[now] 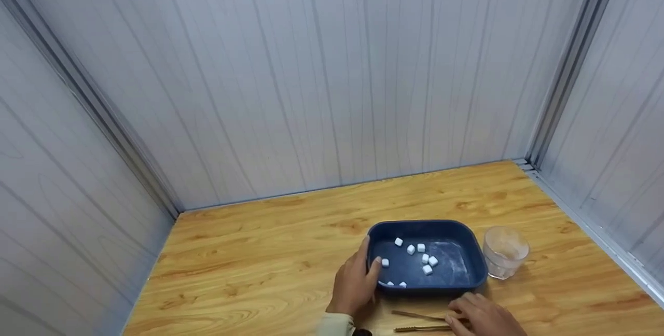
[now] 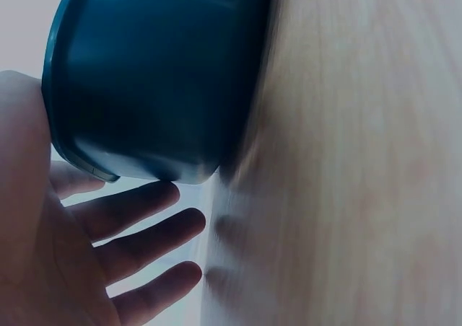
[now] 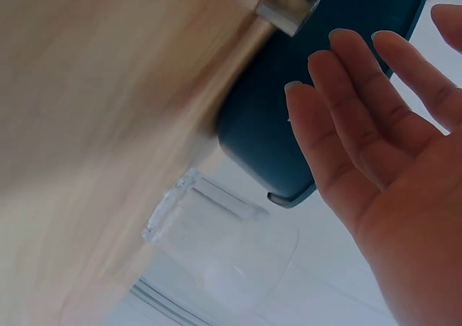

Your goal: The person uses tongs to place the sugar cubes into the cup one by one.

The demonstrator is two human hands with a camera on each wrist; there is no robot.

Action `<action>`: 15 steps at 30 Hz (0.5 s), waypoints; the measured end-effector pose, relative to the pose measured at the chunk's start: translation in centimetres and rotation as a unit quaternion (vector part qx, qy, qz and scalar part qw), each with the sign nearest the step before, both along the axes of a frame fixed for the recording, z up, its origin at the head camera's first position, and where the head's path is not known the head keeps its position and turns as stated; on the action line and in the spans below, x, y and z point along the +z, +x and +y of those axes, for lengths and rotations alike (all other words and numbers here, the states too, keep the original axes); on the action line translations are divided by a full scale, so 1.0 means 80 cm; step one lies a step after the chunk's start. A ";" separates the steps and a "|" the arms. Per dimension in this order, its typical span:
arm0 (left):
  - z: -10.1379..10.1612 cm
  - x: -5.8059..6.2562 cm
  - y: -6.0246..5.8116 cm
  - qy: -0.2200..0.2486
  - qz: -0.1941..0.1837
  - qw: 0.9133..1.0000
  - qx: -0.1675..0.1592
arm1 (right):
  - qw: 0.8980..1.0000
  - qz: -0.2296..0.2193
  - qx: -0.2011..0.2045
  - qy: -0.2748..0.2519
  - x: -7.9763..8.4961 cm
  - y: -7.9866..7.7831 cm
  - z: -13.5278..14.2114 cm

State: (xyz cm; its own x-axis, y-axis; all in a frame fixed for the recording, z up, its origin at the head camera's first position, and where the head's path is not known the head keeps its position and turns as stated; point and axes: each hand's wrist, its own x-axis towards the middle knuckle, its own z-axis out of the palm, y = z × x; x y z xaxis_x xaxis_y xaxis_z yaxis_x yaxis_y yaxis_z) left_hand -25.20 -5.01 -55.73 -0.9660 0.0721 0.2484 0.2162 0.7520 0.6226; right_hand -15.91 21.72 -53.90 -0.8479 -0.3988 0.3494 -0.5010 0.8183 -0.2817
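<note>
In the head view, a dark blue rectangular tub (image 1: 456, 284) stands on the table with several small white cubes (image 1: 427, 269) inside. My left hand (image 1: 354, 283) holds its left end, thumb over the rim and fingers along the outer wall. The left wrist view shows those fingers (image 2: 148, 247) spread beside the tub. Gold-coloured metal tongs (image 1: 421, 329), one arm ridged, lie in front of the tub. Over their right end is my right hand (image 1: 485, 315), which hides that part. In the right wrist view its fingers (image 3: 346, 117) are loosely bent, apart from the tongs (image 3: 292, 5).
A clear glass (image 1: 506, 253) stands right beside the tub's right end. Behind the wood-grain table (image 1: 249, 253) rises a pale panel wall (image 1: 332, 77), with more panels at the left and right sides.
</note>
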 end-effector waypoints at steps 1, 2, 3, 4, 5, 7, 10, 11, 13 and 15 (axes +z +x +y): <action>0.000 0.000 0.000 0.001 -0.002 1.000 -0.001 | 1.000 0.008 0.006 -0.004 -0.002 0.000 0.000; 0.000 0.001 0.000 0.003 -0.003 1.000 -0.001 | 1.000 0.017 0.014 -0.008 -0.004 0.000 -0.001; 0.000 0.001 0.000 0.003 -0.005 1.000 -0.001 | 0.999 0.027 0.023 -0.011 -0.007 -0.001 -0.001; 0.000 0.001 0.000 0.004 -0.007 1.000 0.000 | 0.999 0.039 0.033 -0.012 -0.009 -0.002 -0.001; 0.001 0.001 0.000 0.005 -0.008 1.000 0.001 | 0.998 0.052 0.042 -0.013 -0.012 -0.002 -0.002; 0.001 0.000 0.000 0.004 -0.012 1.000 0.002 | 0.994 0.081 0.065 -0.013 -0.016 -0.005 -0.002; 0.001 -0.001 -0.001 0.001 -0.018 1.000 0.003 | 0.989 0.113 0.095 -0.011 -0.022 -0.009 -0.002; 0.001 -0.001 -0.001 0.000 -0.019 1.000 0.002 | 0.987 0.120 0.103 -0.010 -0.024 -0.010 -0.002; 0.002 0.000 -0.001 -0.002 -0.021 1.000 0.001 | 0.985 0.126 0.115 -0.009 -0.027 -0.011 -0.002; 0.002 0.000 -0.002 -0.005 -0.016 1.000 -0.002 | 0.984 0.126 0.125 -0.007 -0.031 -0.012 -0.003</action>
State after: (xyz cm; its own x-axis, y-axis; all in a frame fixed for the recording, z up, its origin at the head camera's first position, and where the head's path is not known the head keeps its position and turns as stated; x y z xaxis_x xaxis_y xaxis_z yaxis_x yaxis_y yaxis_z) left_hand -25.35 -4.85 -55.70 -0.9728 0.0789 0.2176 0.2005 0.7570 0.6218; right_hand -16.91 21.51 -56.35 -0.6090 -0.5781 0.5431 -0.7420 0.6572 -0.1323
